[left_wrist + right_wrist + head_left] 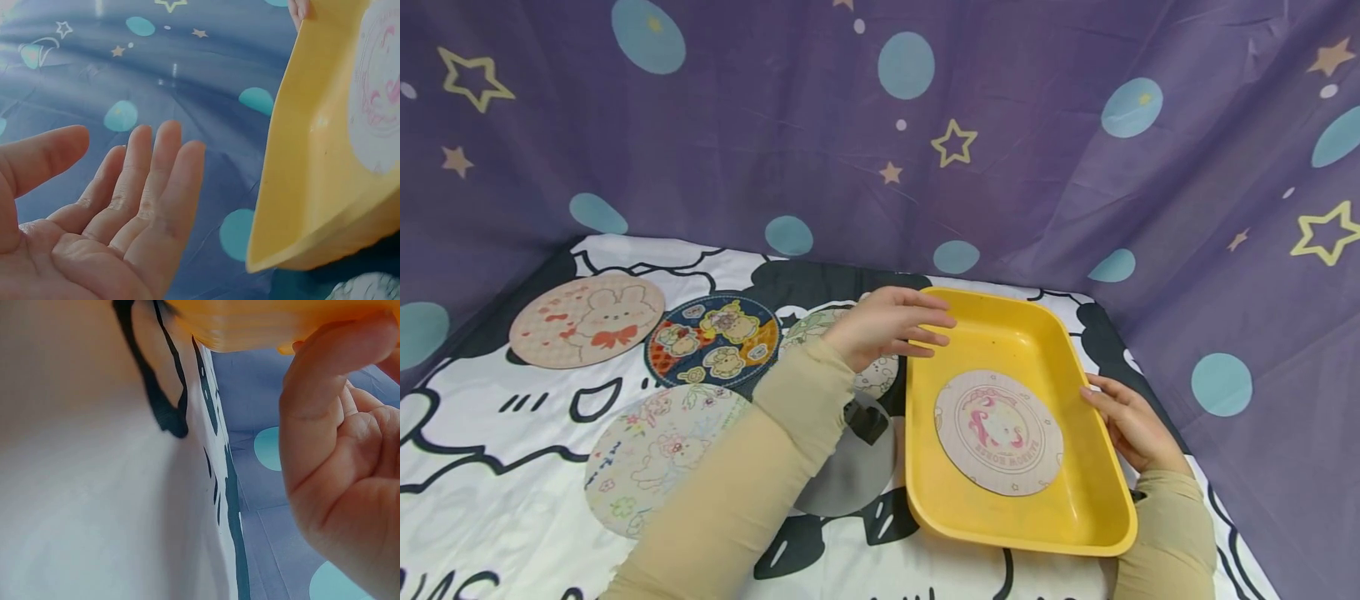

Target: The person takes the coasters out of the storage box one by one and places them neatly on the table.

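Observation:
A yellow plastic tray (1017, 525) with a raised rim stands on the patterned cloth, and a round pink mat (1000, 432) with a pony-like print lies inside it. At the tray's right long side my right hand (1138, 425) grips the rim; in the right wrist view its fingers (315, 406) curl up against the tray's outer wall. My left hand (891, 325) hovers by the far left corner of the tray, fingers extended and nothing in them. The left wrist view shows its palm and spread fingers (134, 206) apart from the tray wall.
Left of the tray lie several round mats: a pink bunny one (587, 321), a dark blue bear one (713, 340), a pale floral one (662, 454), a green-white one (880, 379) and a plain grey one (850, 467). My left sleeve covers parts of some. A purple curtain (820, 125) hangs behind.

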The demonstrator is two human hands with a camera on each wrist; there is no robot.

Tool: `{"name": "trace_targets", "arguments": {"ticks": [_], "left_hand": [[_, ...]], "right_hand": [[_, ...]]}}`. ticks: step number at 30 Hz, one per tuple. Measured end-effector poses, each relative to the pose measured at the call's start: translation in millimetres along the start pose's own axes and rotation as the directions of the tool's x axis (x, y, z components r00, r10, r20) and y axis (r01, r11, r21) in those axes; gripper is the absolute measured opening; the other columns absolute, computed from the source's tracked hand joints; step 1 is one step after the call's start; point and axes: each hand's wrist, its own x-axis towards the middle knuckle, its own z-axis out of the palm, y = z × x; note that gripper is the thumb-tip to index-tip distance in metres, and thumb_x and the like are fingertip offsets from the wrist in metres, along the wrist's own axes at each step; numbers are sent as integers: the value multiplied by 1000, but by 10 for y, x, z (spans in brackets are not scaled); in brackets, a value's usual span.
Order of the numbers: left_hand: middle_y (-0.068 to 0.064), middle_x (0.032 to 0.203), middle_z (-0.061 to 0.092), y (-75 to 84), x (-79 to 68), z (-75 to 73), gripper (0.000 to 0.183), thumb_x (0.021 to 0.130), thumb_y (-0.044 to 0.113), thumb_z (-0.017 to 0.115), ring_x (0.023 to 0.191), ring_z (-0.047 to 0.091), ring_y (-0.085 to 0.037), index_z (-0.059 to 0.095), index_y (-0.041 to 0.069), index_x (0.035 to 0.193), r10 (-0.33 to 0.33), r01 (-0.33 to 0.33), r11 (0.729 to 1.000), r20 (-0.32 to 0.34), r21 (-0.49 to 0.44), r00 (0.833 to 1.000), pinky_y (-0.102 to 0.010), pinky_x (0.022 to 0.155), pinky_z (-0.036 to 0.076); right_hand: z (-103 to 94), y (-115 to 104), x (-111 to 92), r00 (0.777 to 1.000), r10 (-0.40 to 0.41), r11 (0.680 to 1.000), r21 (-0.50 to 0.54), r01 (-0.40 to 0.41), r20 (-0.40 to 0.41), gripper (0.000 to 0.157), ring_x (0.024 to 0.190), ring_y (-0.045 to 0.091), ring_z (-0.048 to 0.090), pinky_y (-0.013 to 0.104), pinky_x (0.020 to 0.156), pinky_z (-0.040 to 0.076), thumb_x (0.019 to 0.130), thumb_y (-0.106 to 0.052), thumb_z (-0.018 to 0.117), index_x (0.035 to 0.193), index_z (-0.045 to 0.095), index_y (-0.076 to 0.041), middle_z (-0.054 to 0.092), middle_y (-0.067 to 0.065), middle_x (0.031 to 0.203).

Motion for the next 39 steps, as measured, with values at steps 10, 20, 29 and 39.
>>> {"name": "trace_targets", "arguments": {"ticks": [10,20,29,39], "left_hand": [[-12,133,64,-108,273,140,42,99,15,60,120,64,-30,55,5,139,-83,81,950,4,-301,997,-38,94,56],[-15,136,61,-243,479,370,38,101,13,56,125,60,-34,54,4,137,-145,126,913,-20,-388,989,-42,104,51],[-12,130,65,-378,624,561,45,97,17,62,123,62,-33,53,5,140,-216,175,918,-79,-355,973,-41,103,51],[-12,137,61,-599,694,655,45,95,19,64,136,48,-37,57,3,136,-221,171,956,-199,-239,955,-47,116,37]], "right_hand": [[2,-3,18,999,-33,999,34,32,28,21,79,9,71,24,66,59,105,-16,48,126,47,-15,73,-5,100],[-10,9,3,999,-40,997,67,37,35,18,82,9,71,24,69,60,105,-14,48,122,51,-17,73,-5,101],[-4,-15,16,997,-61,993,103,56,46,18,83,10,72,24,70,60,105,-12,47,122,52,-16,73,-4,101],[28,-15,19,999,-32,996,83,30,18,17,80,9,71,23,67,60,104,-14,50,121,52,-17,74,-4,98]]}}
